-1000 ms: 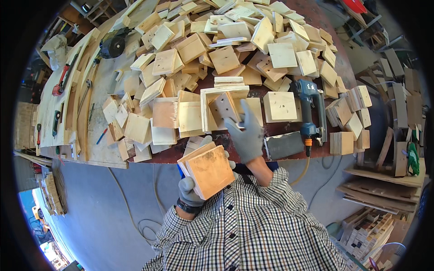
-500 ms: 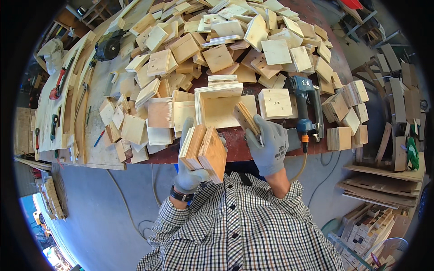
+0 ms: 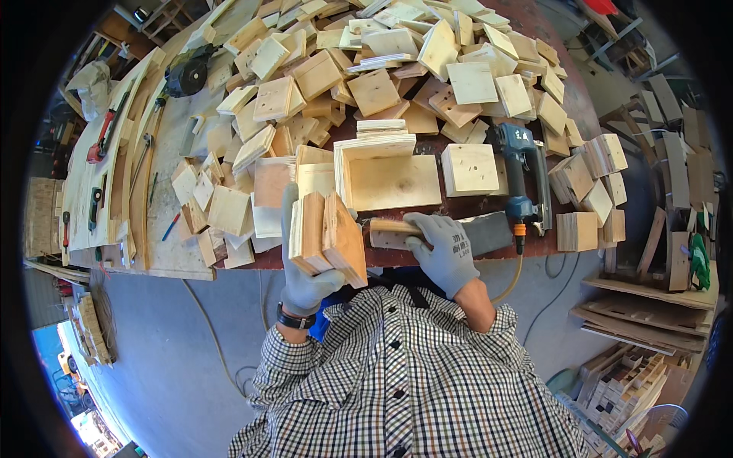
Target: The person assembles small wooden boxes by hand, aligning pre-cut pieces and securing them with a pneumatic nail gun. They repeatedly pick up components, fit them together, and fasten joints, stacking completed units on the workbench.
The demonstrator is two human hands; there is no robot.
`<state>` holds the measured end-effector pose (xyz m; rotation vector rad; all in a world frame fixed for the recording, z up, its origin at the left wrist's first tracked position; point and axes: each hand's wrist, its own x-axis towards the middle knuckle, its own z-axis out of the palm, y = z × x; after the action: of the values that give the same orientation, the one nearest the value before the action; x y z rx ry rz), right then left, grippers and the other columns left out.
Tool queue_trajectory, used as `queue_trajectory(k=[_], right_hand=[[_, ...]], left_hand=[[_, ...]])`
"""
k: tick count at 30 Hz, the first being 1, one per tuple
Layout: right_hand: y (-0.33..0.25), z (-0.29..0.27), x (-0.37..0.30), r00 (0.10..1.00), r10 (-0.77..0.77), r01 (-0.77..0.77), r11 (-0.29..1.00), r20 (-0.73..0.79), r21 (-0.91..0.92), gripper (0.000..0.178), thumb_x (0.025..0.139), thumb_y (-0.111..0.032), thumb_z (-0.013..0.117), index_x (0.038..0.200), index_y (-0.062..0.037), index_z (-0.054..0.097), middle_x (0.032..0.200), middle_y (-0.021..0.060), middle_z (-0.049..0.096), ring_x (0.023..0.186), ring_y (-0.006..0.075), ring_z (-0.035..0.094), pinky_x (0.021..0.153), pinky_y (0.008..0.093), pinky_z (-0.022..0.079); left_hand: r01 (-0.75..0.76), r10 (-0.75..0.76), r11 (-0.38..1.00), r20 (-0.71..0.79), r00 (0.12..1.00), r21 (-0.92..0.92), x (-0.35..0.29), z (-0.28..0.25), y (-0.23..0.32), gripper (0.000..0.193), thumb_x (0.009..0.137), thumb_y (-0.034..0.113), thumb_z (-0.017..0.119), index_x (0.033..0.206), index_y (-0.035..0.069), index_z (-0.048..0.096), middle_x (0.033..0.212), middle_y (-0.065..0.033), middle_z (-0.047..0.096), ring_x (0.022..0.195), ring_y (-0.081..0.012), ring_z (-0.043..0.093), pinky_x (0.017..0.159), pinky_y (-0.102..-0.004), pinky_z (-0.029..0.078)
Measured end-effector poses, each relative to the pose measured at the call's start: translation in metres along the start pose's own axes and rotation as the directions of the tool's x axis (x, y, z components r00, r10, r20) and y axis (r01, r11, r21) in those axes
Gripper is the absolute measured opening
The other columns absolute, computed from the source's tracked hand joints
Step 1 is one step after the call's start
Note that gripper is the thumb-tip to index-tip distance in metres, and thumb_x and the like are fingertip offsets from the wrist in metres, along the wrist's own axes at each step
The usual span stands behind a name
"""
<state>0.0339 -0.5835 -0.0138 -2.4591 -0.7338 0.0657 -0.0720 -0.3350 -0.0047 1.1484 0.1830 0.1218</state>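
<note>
1. Nearest the checked shirt [image 3: 412, 374], the person's left hand [image 3: 301, 267], in a grey glove, is clamped around a small open plywood box [image 3: 328, 240], held tilted just above the near table edge.
2. Beside it, the right hand [image 3: 447, 248], also gloved, presses a narrow wooden slat [image 3: 393, 227] flat on the dark red table [image 3: 458, 210]; fingers closed over the slat's right end.
3. Just beyond, a larger open plywood tray [image 3: 389, 179] stands on the table.
4. To the right, a blue pneumatic nailer [image 3: 523, 179] lies with its hose running off the edge.
5. Farther back, a heap of square plywood offcuts [image 3: 382, 69] covers the table.
</note>
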Motion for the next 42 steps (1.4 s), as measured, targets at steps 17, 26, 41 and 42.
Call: queue_trajectory(k=[17, 26, 41, 42], right_hand=[[-0.051, -0.029, 0.036, 0.977, 0.192, -0.211, 0.912, 0.089, 0.351, 0.08, 0.082, -0.045, 0.077, 0.142, 0.0002, 0.049, 0.106, 0.0246, 0.072, 0.091, 0.0394, 0.075, 0.081, 0.0467, 0.06], [-0.066, 0.008, 0.091, 0.962, 0.272, -0.269, 0.951, -0.002, -0.155, 0.093, 0.086, -0.052, 0.076, 0.146, 0.0082, 0.039, 0.108, 0.0223, 0.068, 0.092, 0.0352, 0.072, 0.078, 0.0434, 0.059], [-0.036, 0.012, 0.073, 0.975, 0.166, -0.184, 0.976, 0.146, 0.114, 0.089, 0.093, -0.052, 0.069, 0.156, 0.0012, 0.035, 0.132, 0.0281, 0.061, 0.12, 0.044, 0.062, 0.102, 0.0484, 0.051], [-0.033, 0.009, 0.074, 0.964, 0.185, -0.216, 0.963, 0.19, 0.161, 0.086, 0.094, -0.05, 0.067, 0.157, -0.0003, 0.035, 0.133, 0.0284, 0.06, 0.121, 0.0445, 0.062, 0.103, 0.0485, 0.051]], left_hand=[[-0.571, 0.342, 0.172, 0.495, 0.799, 0.803, 0.069, 0.052, 0.005, 0.112, 0.07, 0.036, 0.09, 0.156, -0.006, 0.032, 0.152, -0.0307, 0.042, 0.14, -0.0494, 0.044, 0.119, -0.0545, 0.036], [-0.27, 0.453, 0.501, 0.016, 0.891, 0.823, 0.066, 0.011, 0.012, 0.068, 0.088, -0.008, 0.057, 0.154, 0.005, 0.048, 0.152, -0.0177, 0.05, 0.137, -0.0359, 0.053, 0.114, -0.0441, 0.044], [-0.435, 0.129, -0.012, 0.433, 0.892, 0.9, 0.092, 0.019, 0.028, 0.068, 0.084, 0.017, 0.073, 0.149, 0.009, 0.054, 0.159, -0.0154, 0.047, 0.147, -0.0405, 0.041, 0.122, -0.0524, 0.033], [-0.446, 0.109, -0.004, 0.443, 0.89, 0.895, 0.092, 0.02, 0.026, 0.068, 0.084, 0.021, 0.075, 0.148, 0.01, 0.055, 0.159, -0.0155, 0.047, 0.148, -0.0405, 0.04, 0.122, -0.0528, 0.032]])
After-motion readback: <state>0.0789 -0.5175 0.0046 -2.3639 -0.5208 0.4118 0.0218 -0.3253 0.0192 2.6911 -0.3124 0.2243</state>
